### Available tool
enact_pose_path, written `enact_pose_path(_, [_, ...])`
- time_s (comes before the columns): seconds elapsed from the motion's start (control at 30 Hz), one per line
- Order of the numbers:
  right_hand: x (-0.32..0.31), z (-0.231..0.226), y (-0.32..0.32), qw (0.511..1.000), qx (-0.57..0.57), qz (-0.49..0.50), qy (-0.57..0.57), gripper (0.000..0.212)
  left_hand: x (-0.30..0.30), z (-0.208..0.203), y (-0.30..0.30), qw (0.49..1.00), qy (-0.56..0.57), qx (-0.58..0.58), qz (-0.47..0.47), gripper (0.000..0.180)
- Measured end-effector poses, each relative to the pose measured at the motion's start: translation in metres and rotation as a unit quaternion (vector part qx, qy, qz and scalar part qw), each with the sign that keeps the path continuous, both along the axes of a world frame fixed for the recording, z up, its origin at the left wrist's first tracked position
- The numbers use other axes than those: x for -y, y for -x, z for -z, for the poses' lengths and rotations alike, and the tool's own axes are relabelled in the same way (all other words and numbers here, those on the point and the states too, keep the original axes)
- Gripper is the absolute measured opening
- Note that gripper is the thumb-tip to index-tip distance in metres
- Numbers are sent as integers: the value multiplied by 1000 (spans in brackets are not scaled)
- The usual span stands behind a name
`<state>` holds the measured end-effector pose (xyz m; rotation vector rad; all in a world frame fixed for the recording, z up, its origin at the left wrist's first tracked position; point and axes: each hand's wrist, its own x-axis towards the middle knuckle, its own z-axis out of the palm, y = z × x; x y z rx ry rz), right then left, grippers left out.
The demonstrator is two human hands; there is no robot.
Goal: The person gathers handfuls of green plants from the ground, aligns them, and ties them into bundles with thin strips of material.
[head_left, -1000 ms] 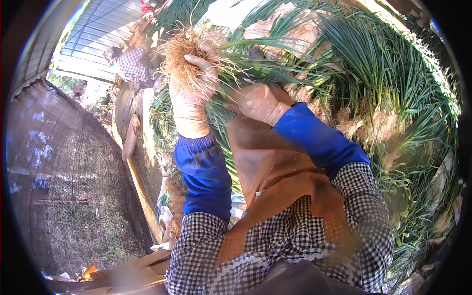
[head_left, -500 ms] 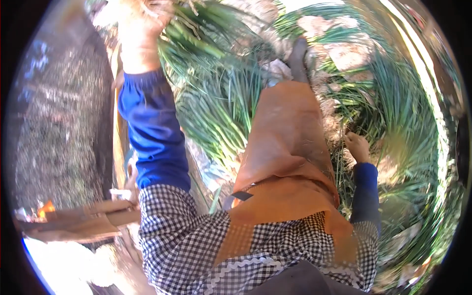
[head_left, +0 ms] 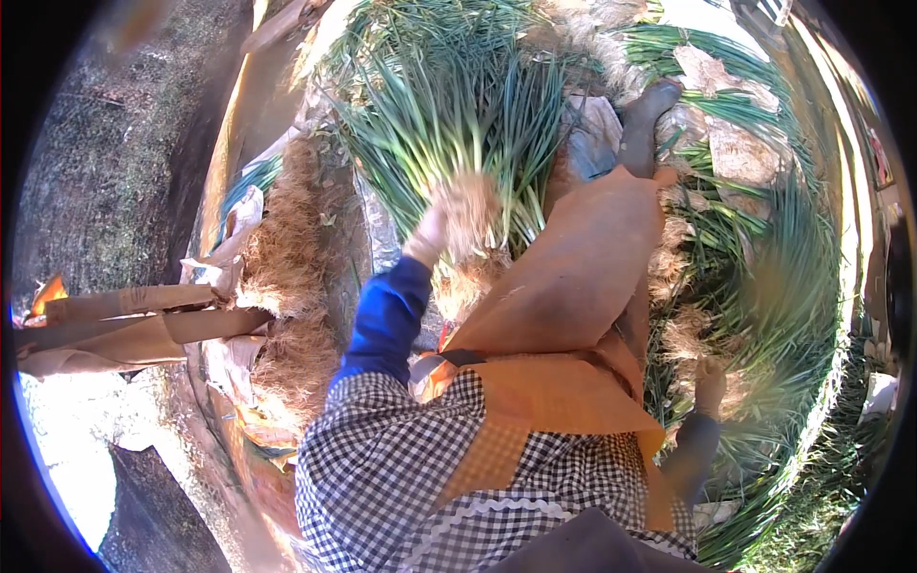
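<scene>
My left hand (head_left: 434, 231) is closed around the root end of a bunch of green onions (head_left: 468, 115). The leaves fan out away from me, and the pale roots by the hand look blurred. More tan roots (head_left: 470, 279) lie just under that bunch, beside my apron-covered leg. On the right, my right hand (head_left: 710, 384) is down among the roots of a long pile of green onions (head_left: 783, 286). Its fingers are too small and blurred to make out.
An orange-brown apron (head_left: 564, 277) covers my lap, and my boot (head_left: 650, 119) stretches ahead between the piles. To the left lies a row of root bundles (head_left: 287, 277) beside wooden boards (head_left: 124, 334). Dark netting (head_left: 115, 162) spreads at the far left.
My left hand has come back from the far upper left toward my lap, onto the green onion bunch. My right hand is lower along the right pile. The view has shifted.
</scene>
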<state>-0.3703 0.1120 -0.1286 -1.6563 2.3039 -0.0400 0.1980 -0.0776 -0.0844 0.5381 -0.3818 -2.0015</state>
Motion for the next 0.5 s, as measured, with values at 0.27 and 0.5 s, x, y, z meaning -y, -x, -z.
enact_pose_path(0.27, [-41, 14, -34, 989, 135, 57, 26, 21, -88, 191, -6, 932, -245, 266, 20, 32])
enact_pose_path(0.5, [-99, 34, -38, 974, -62, -200, 86, 11, -101, 159, -4, 930, -315, 189, -7, 47])
